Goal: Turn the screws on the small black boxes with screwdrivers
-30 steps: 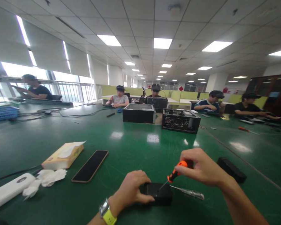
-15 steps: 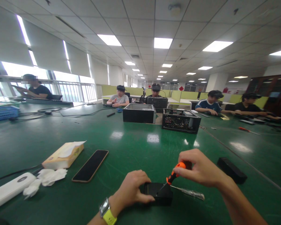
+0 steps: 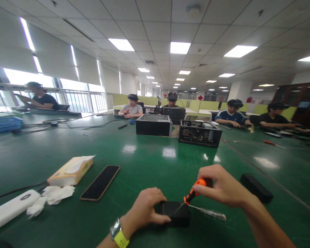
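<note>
A small black box-shaped device (image 3: 179,217) lies on the green table in front of me. My left hand (image 3: 148,206) grips its left end between thumb and fingers. In my right hand (image 3: 219,186) is an orange and black screwdriver (image 3: 193,192), pinched at the handle. Its thin shaft slants down to the left, and the tip meets the top of the device. Just right of the device lies a second screwdriver with a clear handle (image 3: 214,214), its shaft pointing toward the box. A longer black block (image 3: 257,187) rests beyond my right wrist.
To the left are a phone (image 3: 100,182), a tissue pack (image 3: 71,170), crumpled tissues (image 3: 54,194) and a white power strip (image 3: 14,208). Two open computer cases (image 3: 153,125) stand farther back. Several people sit around the table. An orange screwdriver (image 3: 274,144) lies at the far right.
Both hands hold almost the same pose, with the screwdriver tip still on the device. At the far right, a co-worker's arm has drawn back slightly.
</note>
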The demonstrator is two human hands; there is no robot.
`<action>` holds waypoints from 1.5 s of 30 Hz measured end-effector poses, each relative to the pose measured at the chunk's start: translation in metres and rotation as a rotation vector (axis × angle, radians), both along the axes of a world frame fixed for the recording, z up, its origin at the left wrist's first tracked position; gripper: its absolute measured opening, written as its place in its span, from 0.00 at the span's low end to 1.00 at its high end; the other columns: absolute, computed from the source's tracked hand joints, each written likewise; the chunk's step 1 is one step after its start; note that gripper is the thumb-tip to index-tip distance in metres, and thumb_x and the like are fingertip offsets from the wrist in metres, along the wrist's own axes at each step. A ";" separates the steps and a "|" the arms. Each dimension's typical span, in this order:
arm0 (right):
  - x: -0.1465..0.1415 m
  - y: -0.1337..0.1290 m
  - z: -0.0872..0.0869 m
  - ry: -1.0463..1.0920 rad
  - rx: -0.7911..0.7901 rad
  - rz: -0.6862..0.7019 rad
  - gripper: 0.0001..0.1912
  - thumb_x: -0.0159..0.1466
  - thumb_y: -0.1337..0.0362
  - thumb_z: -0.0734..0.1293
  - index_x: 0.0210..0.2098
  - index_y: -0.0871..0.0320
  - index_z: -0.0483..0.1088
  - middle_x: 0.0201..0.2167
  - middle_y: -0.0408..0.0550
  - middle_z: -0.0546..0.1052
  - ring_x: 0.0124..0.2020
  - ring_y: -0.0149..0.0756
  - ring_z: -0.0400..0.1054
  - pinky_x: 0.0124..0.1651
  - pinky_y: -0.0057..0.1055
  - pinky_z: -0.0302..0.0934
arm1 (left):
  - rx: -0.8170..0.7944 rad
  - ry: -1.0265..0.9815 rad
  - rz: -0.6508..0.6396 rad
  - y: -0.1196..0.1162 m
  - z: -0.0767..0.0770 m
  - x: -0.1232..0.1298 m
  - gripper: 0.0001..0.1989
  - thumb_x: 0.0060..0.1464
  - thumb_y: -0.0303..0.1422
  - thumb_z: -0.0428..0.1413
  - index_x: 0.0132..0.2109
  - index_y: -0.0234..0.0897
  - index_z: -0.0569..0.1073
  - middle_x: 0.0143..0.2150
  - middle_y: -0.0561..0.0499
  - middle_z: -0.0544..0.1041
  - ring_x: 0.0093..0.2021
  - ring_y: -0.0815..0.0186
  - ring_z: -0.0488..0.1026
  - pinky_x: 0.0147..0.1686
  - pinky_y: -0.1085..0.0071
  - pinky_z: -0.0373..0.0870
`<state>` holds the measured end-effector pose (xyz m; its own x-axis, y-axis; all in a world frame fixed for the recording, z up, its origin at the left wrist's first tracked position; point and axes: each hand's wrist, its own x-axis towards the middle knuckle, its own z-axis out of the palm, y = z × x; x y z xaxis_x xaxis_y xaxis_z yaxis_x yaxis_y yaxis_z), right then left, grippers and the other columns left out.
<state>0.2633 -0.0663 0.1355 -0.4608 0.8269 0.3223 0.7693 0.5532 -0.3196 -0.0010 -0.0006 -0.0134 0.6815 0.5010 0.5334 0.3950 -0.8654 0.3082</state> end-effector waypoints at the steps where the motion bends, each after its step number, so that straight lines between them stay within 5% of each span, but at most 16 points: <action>1: 0.000 0.000 0.000 0.000 -0.003 0.005 0.21 0.64 0.52 0.66 0.21 0.59 0.64 0.20 0.38 0.63 0.23 0.28 0.56 0.29 0.28 0.49 | 0.003 0.000 0.000 0.000 0.000 0.000 0.28 0.49 0.59 0.59 0.36 0.36 0.78 0.29 0.49 0.77 0.30 0.61 0.73 0.31 0.70 0.66; 15: -0.004 -0.001 0.002 -0.010 0.012 -0.012 0.19 0.62 0.55 0.67 0.20 0.59 0.64 0.19 0.38 0.63 0.22 0.28 0.56 0.28 0.27 0.49 | 0.007 0.010 0.009 0.001 0.001 0.000 0.27 0.48 0.58 0.59 0.35 0.36 0.78 0.29 0.48 0.77 0.30 0.61 0.73 0.30 0.70 0.65; 22: -0.011 -0.011 0.005 0.058 -0.052 0.089 0.03 0.59 0.64 0.69 0.33 0.57 0.74 0.26 0.40 0.73 0.26 0.29 0.63 0.31 0.25 0.54 | 0.004 -0.002 0.002 0.000 0.000 0.001 0.29 0.49 0.60 0.57 0.36 0.35 0.77 0.29 0.48 0.77 0.29 0.60 0.73 0.30 0.69 0.64; 27: -0.010 -0.003 -0.003 0.017 0.063 -0.002 0.25 0.59 0.53 0.70 0.15 0.59 0.59 0.15 0.35 0.57 0.20 0.26 0.50 0.25 0.27 0.42 | 0.026 0.009 0.002 0.002 -0.002 0.001 0.28 0.48 0.58 0.59 0.36 0.36 0.77 0.29 0.49 0.78 0.29 0.60 0.74 0.29 0.69 0.64; 32: -0.003 -0.006 0.004 0.094 -0.161 0.065 0.04 0.59 0.64 0.69 0.33 0.58 0.73 0.27 0.40 0.73 0.26 0.29 0.63 0.29 0.25 0.55 | 0.049 0.009 0.019 0.002 -0.003 0.001 0.26 0.47 0.56 0.62 0.36 0.36 0.78 0.29 0.49 0.78 0.29 0.61 0.74 0.30 0.70 0.64; 36: 0.014 0.002 0.003 0.172 -0.262 0.069 0.06 0.58 0.66 0.69 0.36 0.59 0.75 0.29 0.43 0.75 0.27 0.30 0.65 0.31 0.25 0.58 | 0.041 -0.014 0.018 0.002 -0.004 0.001 0.26 0.47 0.57 0.61 0.35 0.35 0.78 0.28 0.49 0.78 0.29 0.61 0.73 0.29 0.70 0.65; 40: 0.043 0.027 -0.028 0.369 -0.281 -0.034 0.11 0.60 0.58 0.69 0.37 0.59 0.73 0.30 0.43 0.74 0.28 0.31 0.65 0.30 0.26 0.58 | 0.036 -0.017 0.015 0.003 -0.005 0.001 0.24 0.46 0.54 0.62 0.34 0.36 0.78 0.28 0.49 0.78 0.29 0.61 0.74 0.30 0.69 0.66; 45: 0.067 0.048 -0.102 0.388 -0.202 -0.273 0.14 0.61 0.55 0.66 0.37 0.61 0.72 0.30 0.46 0.76 0.31 0.37 0.68 0.35 0.32 0.61 | 0.037 -0.005 0.012 0.002 -0.003 0.001 0.21 0.45 0.51 0.64 0.35 0.36 0.79 0.29 0.49 0.79 0.29 0.61 0.74 0.31 0.69 0.66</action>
<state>0.3304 -0.0186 0.0333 -0.0980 0.9638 0.2481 0.6807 0.2468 -0.6897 0.0003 0.0016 -0.0169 0.6726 0.4888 0.5555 0.4040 -0.8716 0.2778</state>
